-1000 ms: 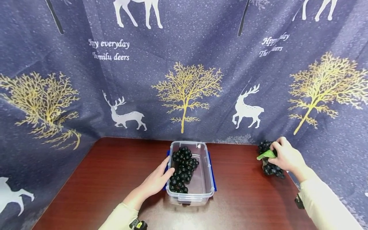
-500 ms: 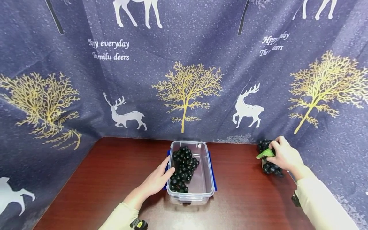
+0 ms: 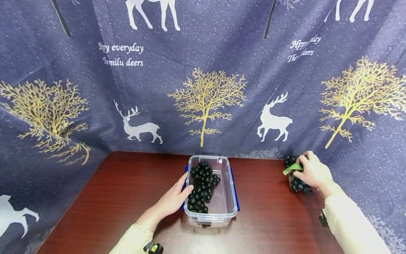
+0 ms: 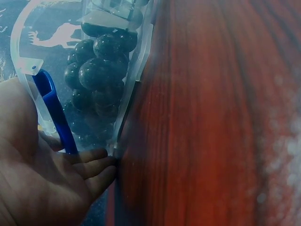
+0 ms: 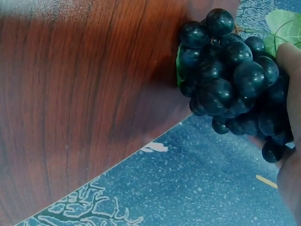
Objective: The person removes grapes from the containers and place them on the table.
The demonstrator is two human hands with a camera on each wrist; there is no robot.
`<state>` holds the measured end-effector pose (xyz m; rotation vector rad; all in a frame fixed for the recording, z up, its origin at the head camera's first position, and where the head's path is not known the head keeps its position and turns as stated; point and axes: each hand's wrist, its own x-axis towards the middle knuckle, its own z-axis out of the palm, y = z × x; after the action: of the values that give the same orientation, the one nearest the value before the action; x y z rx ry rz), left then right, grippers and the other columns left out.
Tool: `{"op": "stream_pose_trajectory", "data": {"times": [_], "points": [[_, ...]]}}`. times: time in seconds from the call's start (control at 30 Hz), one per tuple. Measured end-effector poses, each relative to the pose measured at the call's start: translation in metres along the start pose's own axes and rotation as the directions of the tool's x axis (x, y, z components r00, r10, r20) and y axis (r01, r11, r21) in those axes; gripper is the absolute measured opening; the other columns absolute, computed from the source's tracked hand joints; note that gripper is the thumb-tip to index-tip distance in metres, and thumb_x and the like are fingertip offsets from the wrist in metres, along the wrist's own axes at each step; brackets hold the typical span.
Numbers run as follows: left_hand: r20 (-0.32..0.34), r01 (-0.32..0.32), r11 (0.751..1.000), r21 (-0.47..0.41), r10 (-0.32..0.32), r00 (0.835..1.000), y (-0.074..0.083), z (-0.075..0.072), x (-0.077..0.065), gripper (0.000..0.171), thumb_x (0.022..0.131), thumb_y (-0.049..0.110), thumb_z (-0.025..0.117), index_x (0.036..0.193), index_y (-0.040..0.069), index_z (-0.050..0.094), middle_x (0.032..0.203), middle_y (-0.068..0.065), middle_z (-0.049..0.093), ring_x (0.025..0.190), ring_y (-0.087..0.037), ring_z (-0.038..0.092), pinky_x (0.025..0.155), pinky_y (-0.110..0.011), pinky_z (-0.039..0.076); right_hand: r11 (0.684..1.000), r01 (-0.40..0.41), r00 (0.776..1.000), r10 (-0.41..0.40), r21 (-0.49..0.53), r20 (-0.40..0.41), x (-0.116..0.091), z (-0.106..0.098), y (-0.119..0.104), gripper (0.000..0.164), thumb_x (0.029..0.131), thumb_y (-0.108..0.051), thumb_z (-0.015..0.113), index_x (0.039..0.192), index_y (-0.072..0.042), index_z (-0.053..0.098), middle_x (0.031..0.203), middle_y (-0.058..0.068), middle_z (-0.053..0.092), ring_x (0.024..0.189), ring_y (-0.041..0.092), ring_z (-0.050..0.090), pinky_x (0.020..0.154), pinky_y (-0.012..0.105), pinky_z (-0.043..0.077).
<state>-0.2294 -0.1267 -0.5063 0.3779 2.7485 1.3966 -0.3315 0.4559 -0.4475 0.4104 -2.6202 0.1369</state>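
A clear plastic food container (image 3: pixel 224 211) stands on the table with a bunch of black grapes (image 3: pixel 203 187) along its left side. My left hand (image 3: pixel 171 199) holds the container's left wall, thumb over the rim and fingers along the outside. In the left wrist view the fingers of the left hand (image 4: pixel 51 174) lie beside a blue locking flap (image 4: pixel 59 113). Over at the table's right edge, my right hand (image 3: pixel 315 173) grips a second bunch of black grapes (image 3: pixel 298 185) near a green leaf (image 3: pixel 292 168). The right wrist view shows this bunch of grapes (image 5: pixel 230 75) close up against the palm side.
The reddish-brown wooden table (image 3: pixel 127 183) runs back to a dark blue cloth (image 3: pixel 222 49) printed with deer and trees. That cloth also hangs close beside the table's right edge. Another blue flap (image 3: pixel 235 190) sticks out from the container's right side.
My right forearm has shifted slightly to the left, while the hand stays at the grapes. The left hand and the container have not visibly moved.
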Motion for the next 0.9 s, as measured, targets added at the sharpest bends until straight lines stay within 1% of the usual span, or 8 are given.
{"op": "stream_pose_trajectory", "data": {"times": [0.17, 0.3, 0.53, 0.63, 0.73, 0.9], "points": [[0.006, -0.007, 1.0, -0.006, 0.007, 1.0, 0.002, -0.001, -0.001, 0.074, 0.104, 0.058, 0.046, 0.165, 0.023, 0.021, 0.165, -0.007, 0.03, 0.149, -0.028, 0.033, 0.117, -0.057, 0.03, 1.0, -0.023, 0.998, 0.024, -0.006, 0.063, -0.001, -0.003, -0.001, 0.04, 0.073, -0.028, 0.08, 0.104, -0.01, 0.062, 0.118, 0.014, 0.048, 0.102, 0.041, 0.054, 0.061, 0.064, 0.047], [0.006, -0.001, 1.0, -0.004, 0.001, 1.0, 0.002, -0.001, -0.001, 0.076, 0.104, 0.06, 0.046, 0.165, 0.024, 0.021, 0.166, -0.006, 0.03, 0.149, -0.027, 0.033, 0.117, -0.056, 0.03, 0.999, -0.052, 0.992, 0.052, 0.0, 0.113, -0.003, -0.006, -0.002, 0.041, 0.082, -0.029, 0.076, 0.114, -0.007, 0.062, 0.123, 0.017, 0.048, 0.108, 0.043, 0.052, 0.069, 0.068, 0.047], [0.004, -0.01, 1.0, 0.001, 0.01, 1.0, 0.0, -0.001, 0.0, 0.077, 0.104, 0.061, 0.045, 0.165, 0.021, 0.021, 0.166, -0.005, 0.029, 0.149, -0.026, 0.032, 0.118, -0.054, 0.03, 0.994, -0.111, 0.971, 0.108, 0.004, 0.214, -0.008, -0.004, -0.002, 0.046, 0.092, -0.038, 0.068, 0.122, -0.002, 0.061, 0.126, 0.021, 0.048, 0.113, 0.047, 0.051, 0.077, 0.07, 0.046], [0.003, -0.013, 1.0, -0.001, 0.013, 1.0, -0.001, 0.0, 0.001, 0.078, 0.103, 0.063, 0.045, 0.165, 0.021, 0.021, 0.166, -0.005, 0.03, 0.149, -0.026, 0.033, 0.117, -0.055, 0.03, 0.992, -0.127, 0.962, 0.123, 0.004, 0.244, -0.01, -0.003, -0.001, 0.052, 0.095, -0.043, 0.065, 0.124, 0.0, 0.061, 0.127, 0.023, 0.049, 0.115, 0.049, 0.051, 0.081, 0.07, 0.046], [0.004, -0.007, 1.0, -0.005, 0.007, 1.0, -0.003, 0.0, 0.001, 0.078, 0.103, 0.063, 0.045, 0.165, 0.023, 0.021, 0.166, -0.005, 0.029, 0.149, -0.025, 0.032, 0.117, -0.055, 0.03, 0.991, -0.132, 0.955, 0.123, 0.015, 0.269, -0.011, -0.002, 0.0, 0.054, 0.097, -0.044, 0.064, 0.126, 0.001, 0.061, 0.129, 0.024, 0.05, 0.117, 0.051, 0.051, 0.085, 0.07, 0.045], [0.006, 0.003, 1.0, -0.01, -0.002, 1.0, -0.001, -0.001, 0.0, 0.076, 0.103, 0.062, 0.046, 0.165, 0.025, 0.021, 0.166, -0.004, 0.03, 0.149, -0.025, 0.033, 0.117, -0.055, 0.03, 0.992, -0.122, 0.956, 0.109, 0.034, 0.273, -0.014, -0.001, 0.0, 0.053, 0.098, -0.045, 0.063, 0.126, 0.0, 0.062, 0.131, 0.026, 0.051, 0.116, 0.053, 0.053, 0.09, 0.07, 0.044]]}}
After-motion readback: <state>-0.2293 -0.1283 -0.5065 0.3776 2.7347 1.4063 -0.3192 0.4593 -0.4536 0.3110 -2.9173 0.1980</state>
